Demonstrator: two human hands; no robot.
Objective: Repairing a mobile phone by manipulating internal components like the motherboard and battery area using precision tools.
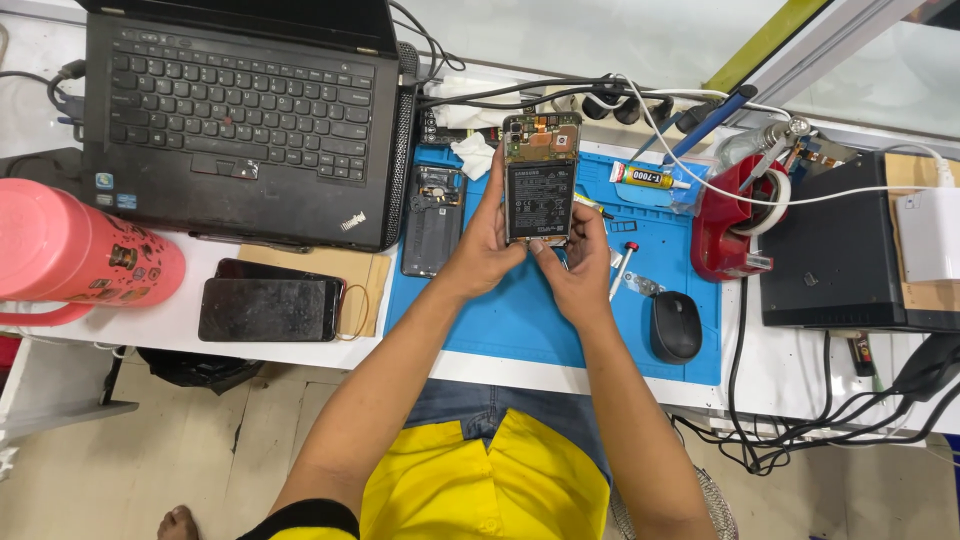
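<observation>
From my head camera, my left hand [487, 243] and right hand [578, 262] both clamp the opened phone [540, 180], held above the blue mat [520, 320]. Its back cover [433, 220] lies just left of my grip, the mouse [676, 326] to the lower right.

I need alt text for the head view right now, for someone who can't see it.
Both hands, left hand and right hand, hold an opened phone with its battery exposed above a blue mat. A back cover lies left of it, a mouse to the right, and a laptop at the far left.
</observation>
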